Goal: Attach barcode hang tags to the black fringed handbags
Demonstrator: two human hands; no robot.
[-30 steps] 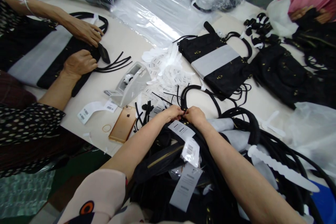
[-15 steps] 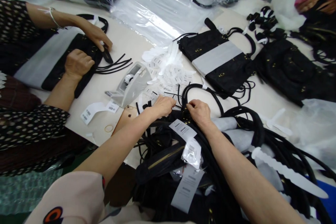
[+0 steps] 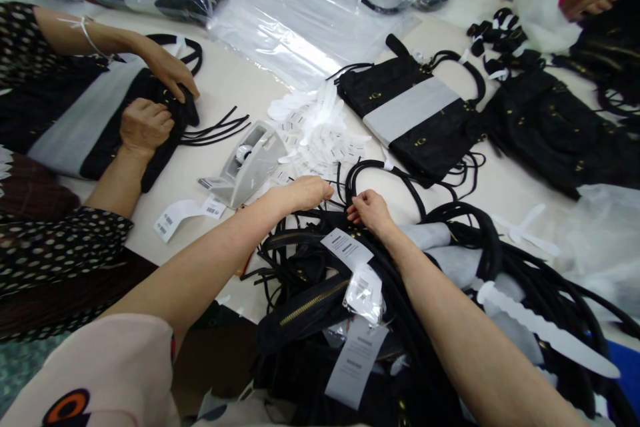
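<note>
My left hand (image 3: 303,192) reaches over the table toward a heap of small white tags (image 3: 320,130), its fingers curled, and I cannot make out anything in them. My right hand (image 3: 369,210) pinches the black handles (image 3: 380,177) of a black bag (image 3: 320,307) lying in front of me. White paper tags (image 3: 347,248) hang on that bag by its gold zipper.
A grey tape dispenser (image 3: 247,161) stands left of my hands. Another black bag with a grey band (image 3: 413,110) lies beyond. A person at the left handles a similar bag (image 3: 85,113) with both hands. Clear plastic sleeves (image 3: 305,20) and bagged goods lie at the back.
My hands have parted: the left moved up and left toward the white tags, the right stays on the bag handles. The person at the left shifted both hands on their bag.
</note>
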